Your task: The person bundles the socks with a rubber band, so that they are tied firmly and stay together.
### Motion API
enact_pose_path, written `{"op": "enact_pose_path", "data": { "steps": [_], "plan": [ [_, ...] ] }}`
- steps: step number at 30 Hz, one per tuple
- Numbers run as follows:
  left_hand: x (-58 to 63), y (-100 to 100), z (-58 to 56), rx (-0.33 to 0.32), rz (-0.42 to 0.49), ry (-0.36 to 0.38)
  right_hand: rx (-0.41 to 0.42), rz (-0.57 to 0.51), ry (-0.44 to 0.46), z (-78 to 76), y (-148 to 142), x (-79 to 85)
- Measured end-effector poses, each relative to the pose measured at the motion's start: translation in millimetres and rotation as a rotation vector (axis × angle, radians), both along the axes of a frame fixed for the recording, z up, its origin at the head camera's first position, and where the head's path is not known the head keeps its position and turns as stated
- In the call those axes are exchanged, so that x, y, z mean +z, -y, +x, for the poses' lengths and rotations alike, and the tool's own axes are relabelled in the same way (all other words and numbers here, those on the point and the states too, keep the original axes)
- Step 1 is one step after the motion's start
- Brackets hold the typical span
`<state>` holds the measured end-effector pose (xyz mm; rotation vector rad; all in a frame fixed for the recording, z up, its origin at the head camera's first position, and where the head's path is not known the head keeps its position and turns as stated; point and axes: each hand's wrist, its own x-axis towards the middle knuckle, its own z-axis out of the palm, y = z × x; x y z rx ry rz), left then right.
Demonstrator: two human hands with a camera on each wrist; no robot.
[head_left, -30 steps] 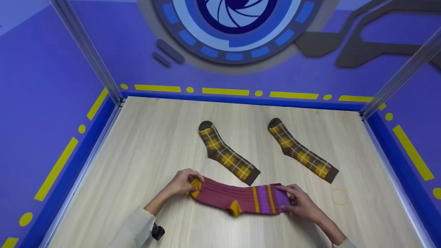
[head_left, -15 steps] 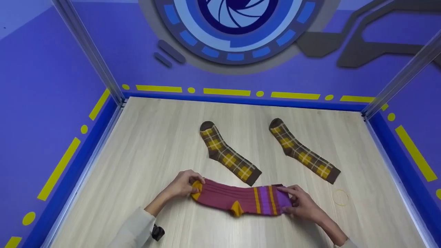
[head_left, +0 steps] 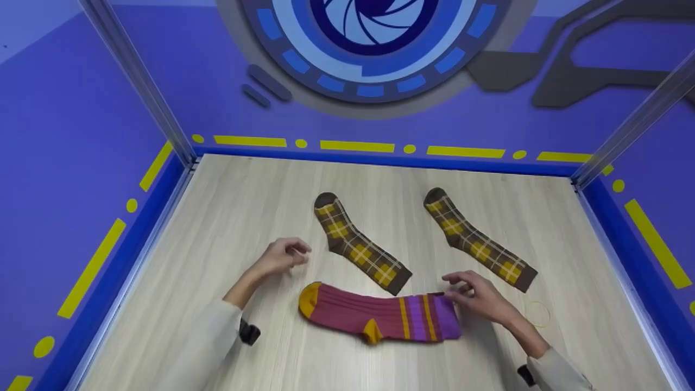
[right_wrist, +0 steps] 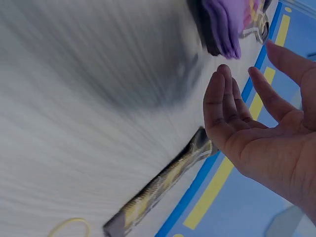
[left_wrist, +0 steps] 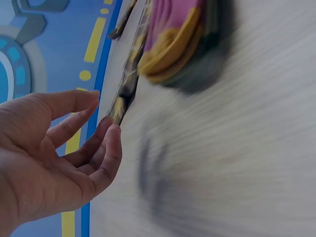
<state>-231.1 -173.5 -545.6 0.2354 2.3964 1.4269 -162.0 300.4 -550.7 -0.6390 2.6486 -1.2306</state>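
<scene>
left hand (head_left: 279, 257): now off the maroon sock (head_left: 353, 310), empty, at its ten o'clock.
maroon sock: lies flat at head view's six o'clock; laying-out looks done.
right hand (head_left: 481, 296): cuff let go, fingers loose, three o'clock.

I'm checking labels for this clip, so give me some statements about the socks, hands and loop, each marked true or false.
1. The left hand holds nothing. True.
2. One plaid sock lies apart from the other plaid sock. True.
3. The right hand grips a plaid sock. False: it holds nothing and is near the purple end of the maroon sock.
4. The maroon sock lies farther from the person than both plaid socks. False: it lies nearer.
5. The thin yellow loop lies on top of a plaid sock. False: it lies on the tabletop.
</scene>
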Motion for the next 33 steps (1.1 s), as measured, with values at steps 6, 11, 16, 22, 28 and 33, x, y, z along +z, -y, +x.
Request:
{"op": "enact_pose_path", "data": {
  "steps": [6, 11, 16, 22, 28, 33],
  "plan": [
    [0.9, 2.6, -40.6, 0.140, -0.031, -0.004, -0.024, 0.003, 0.077, -28.2, 17.0, 1.9],
    [-6.5, -1.3, -71.7, 0.228, -0.043, -0.004, 0.018, 0.007, 0.166, -46.7, 41.2, -4.0],
    [-19.6, -15.9, -99.3, 0.224, -0.058, -0.128, 0.068, 0.026, 0.183, -54.6, 64.1, -12.1],
    [-38.1, -42.2, -115.3, 0.199, -0.127, -0.265, 0.069, 0.049, 0.116, -57.6, 85.5, -18.5],
    [-39.6, -52.5, -113.8, 0.195, -0.298, -0.214, -0.042, 0.118, 0.124, -54.1, 90.3, -19.2],
    [-32.4, -44.9, -108.2, 0.180, -0.315, -0.206, -0.088, 0.151, 0.125, -53.7, 85.5, -20.4]
  ]
}}
